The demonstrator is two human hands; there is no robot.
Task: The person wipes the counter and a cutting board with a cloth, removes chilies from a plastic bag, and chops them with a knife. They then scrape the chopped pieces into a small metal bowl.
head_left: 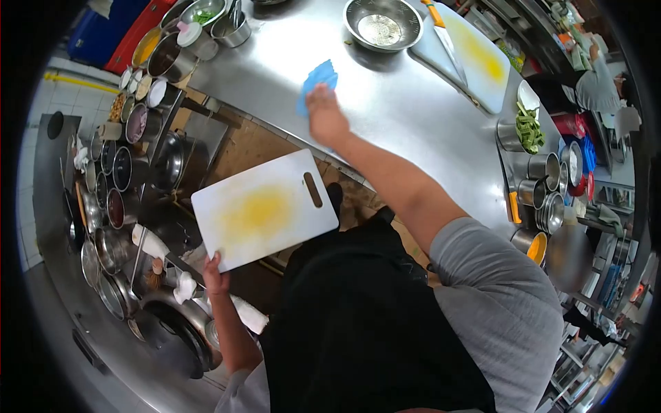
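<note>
My left hand (216, 277) grips a white cutting board (206, 219) by its near left corner. The board is held off the table over the floor gap; it has a yellow stain in the middle and a slot handle at the right end. My right hand (326, 118) is closed over a blue cloth (319, 77), which lies against the steel table (413, 124) near its edge. Beyond it stands a steel bowl (383, 27) with a perforated-looking base. A knife with an orange handle (449, 48) rests on a second yellow-stained cutting board (497, 88).
Several steel pots with food line the left shelf (141, 124). A wok (172, 337) sits at lower left. On the table's right side are a pot of green vegetables (529, 131), another orange-handled knife (513, 206) and stacked steel bowls (553, 213). Another person (597, 86) stands at far right.
</note>
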